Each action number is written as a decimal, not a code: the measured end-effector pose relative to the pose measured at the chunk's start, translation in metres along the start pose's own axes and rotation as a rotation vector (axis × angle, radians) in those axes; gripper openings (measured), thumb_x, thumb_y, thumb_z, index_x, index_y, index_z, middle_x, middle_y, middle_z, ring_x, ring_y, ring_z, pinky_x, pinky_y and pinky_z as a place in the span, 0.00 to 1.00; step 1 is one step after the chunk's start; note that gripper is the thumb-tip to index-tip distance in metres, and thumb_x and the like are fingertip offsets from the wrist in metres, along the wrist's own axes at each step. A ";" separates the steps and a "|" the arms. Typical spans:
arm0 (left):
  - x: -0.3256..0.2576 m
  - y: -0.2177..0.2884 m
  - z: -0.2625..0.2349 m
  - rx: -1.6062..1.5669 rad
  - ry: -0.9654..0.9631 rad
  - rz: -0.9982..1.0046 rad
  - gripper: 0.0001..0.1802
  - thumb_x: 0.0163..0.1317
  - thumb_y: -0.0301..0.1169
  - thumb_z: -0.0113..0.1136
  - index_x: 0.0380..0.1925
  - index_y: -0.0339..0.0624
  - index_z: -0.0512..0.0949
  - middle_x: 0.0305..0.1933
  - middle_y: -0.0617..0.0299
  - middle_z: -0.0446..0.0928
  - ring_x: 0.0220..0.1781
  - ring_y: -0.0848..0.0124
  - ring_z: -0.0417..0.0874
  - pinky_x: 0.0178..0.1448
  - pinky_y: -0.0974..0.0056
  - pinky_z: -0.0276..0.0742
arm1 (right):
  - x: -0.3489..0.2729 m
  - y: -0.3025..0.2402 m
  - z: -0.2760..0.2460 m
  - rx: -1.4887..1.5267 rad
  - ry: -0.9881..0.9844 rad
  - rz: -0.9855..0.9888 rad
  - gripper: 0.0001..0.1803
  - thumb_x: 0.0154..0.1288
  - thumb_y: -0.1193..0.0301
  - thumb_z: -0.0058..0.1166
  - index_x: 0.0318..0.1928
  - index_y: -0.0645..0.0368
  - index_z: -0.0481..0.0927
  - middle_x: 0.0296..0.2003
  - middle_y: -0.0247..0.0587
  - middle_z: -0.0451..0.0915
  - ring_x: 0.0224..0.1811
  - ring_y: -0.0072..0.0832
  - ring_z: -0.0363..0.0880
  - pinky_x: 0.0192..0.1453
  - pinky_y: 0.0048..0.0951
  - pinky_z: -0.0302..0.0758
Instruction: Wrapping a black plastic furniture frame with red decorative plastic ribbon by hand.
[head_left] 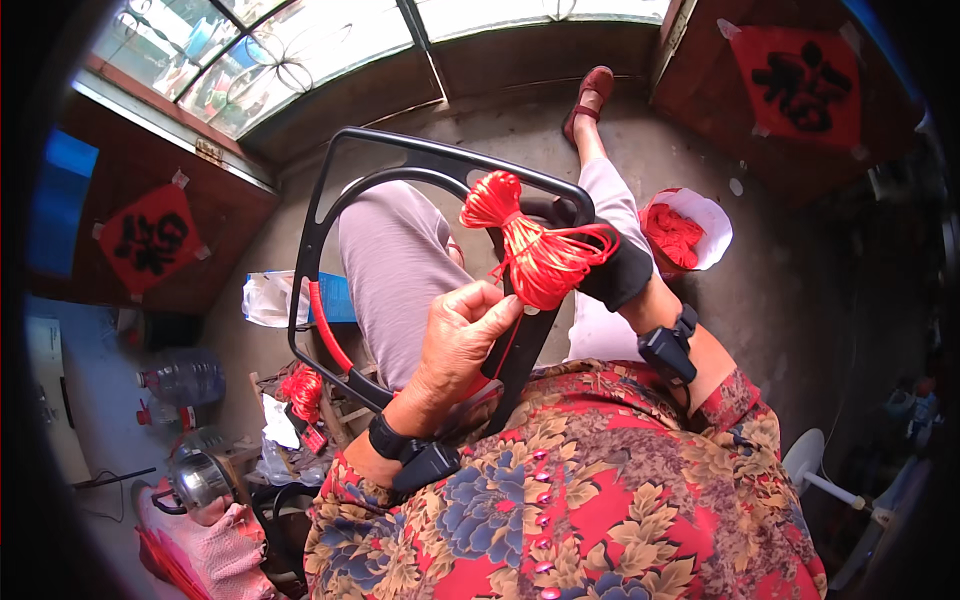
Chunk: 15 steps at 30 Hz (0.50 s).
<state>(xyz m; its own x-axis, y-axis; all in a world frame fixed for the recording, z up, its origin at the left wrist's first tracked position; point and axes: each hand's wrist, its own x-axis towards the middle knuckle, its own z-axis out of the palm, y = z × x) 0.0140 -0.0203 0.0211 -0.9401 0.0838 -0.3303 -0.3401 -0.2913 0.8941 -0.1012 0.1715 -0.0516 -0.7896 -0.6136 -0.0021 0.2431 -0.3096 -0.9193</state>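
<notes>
My bare left hand [463, 338] pinches a strand of red cord between thumb and forefinger, at the lower end of a shiny bundle of red cord [535, 255] bound round its middle. My right hand [617, 276], in a black glove, lies behind the bundle's right side, against the corner of a black frame [345, 138]. The bundle hides most of its fingers, which look curled; what they grip does not show. The frame, with rounded corners and a curved inner bar, stands over my lap. Red cord wrapping [328, 330] covers part of its left side.
A white and red bucket [705, 230] with red material stands beyond my right hand. At the left are a second red cord bundle [302, 392], a blue and white box [335, 298], a metal kettle [203, 485] and plastic bottles [185, 377]. A white fan-like object [803, 458] is at the lower right.
</notes>
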 end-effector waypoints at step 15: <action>-0.004 0.012 -0.028 0.032 0.079 -0.096 0.08 0.63 0.32 0.56 0.32 0.38 0.77 0.27 0.65 0.78 0.25 0.82 0.79 0.27 0.78 0.76 | -0.035 -0.024 -0.029 0.452 0.449 0.078 0.18 0.67 0.61 0.47 0.48 0.63 0.68 0.37 0.39 0.77 0.41 0.31 0.78 0.52 0.36 0.74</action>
<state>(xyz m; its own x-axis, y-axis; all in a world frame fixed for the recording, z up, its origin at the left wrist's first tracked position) 0.0141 -0.0511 0.0249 -0.8991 0.0345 -0.4363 -0.4300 -0.2553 0.8660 -0.0956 0.2215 -0.0408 -0.8954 -0.3130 -0.3167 0.4451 -0.6125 -0.6532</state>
